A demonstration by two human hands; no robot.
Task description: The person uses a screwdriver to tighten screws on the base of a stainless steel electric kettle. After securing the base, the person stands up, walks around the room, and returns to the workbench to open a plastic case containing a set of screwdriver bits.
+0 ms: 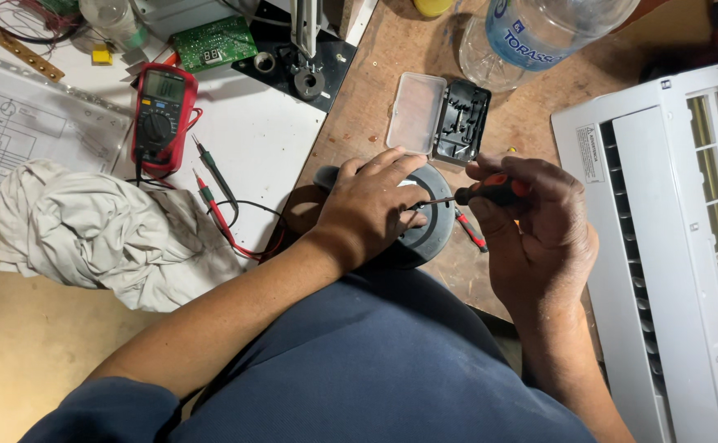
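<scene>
On the workbench, left hand grips and half-hides a grey disc; right hand clutches a screwdriver.

Dark blue short-sleeved shirt; both forearms bare; no gloves, rings or watch visible.
</scene>
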